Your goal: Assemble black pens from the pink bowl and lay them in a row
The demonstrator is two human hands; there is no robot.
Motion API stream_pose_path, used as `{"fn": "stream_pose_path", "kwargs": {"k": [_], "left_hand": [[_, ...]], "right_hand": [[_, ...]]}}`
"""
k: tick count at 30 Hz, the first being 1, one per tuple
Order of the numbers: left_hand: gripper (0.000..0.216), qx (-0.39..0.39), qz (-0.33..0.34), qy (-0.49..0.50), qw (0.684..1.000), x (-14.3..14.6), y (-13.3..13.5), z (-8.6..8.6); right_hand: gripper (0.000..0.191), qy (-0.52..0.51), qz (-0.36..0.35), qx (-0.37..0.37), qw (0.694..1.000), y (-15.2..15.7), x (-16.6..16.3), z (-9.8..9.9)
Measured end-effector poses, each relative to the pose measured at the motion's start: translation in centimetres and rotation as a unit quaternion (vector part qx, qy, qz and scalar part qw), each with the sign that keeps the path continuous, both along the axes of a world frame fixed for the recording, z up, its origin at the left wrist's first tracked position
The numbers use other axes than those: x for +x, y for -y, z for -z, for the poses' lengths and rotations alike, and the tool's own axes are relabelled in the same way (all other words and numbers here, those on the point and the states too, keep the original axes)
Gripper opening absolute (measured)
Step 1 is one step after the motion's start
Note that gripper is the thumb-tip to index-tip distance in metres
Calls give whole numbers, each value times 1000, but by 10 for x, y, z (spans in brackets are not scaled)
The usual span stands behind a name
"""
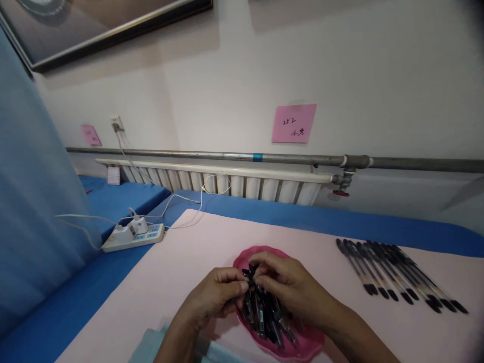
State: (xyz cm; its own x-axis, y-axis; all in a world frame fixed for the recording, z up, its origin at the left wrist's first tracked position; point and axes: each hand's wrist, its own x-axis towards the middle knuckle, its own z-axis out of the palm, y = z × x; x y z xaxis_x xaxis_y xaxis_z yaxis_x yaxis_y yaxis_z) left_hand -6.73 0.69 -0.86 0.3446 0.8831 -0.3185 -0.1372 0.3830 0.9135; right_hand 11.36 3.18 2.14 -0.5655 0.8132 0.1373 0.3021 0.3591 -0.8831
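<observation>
Above a pink scalloped plate (308,348), my two hands meet with their fingertips pinched. My left hand (215,300) and my right hand (289,285) both close on a small black pen part (250,275), mostly covered by the fingers; its exact kind cannot be made out. In the plate, under the hands, lies a loose pile of dark and clear pens or pen parts (272,317). To the right, a row of black-ended pens (381,267) lies slanted side by side on the pink sheet (212,242).
Light blue folded material (149,345) lies by my left forearm. A white power strip (134,238) with plugged-in adapters and white cables stands on the blue table cover (109,287) at left. Behind the table run a radiator (238,186) and a pipe (212,155); a blue curtain (34,201) hangs left.
</observation>
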Motion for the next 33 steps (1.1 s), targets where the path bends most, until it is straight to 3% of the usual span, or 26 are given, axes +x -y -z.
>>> {"fn": "stream_pose_path", "kwargs": {"k": [5,15,24,33], "left_hand": [[31,-8,5,3,1000,2,2,-2],[23,13,-31,73,997,-2,-1,3],[24,9,-38,108,993,0,-1,0],[20,18,-34,126,991,6,2,0]], "right_hand": [[15,5,-9,-3,1000,1,-2,0],[16,-160,19,-217,963,-7,-4,15],[10,-219,77,-229,945,-1,-18,20],[12,-263,85,-253,927,-2,-18,25]]}}
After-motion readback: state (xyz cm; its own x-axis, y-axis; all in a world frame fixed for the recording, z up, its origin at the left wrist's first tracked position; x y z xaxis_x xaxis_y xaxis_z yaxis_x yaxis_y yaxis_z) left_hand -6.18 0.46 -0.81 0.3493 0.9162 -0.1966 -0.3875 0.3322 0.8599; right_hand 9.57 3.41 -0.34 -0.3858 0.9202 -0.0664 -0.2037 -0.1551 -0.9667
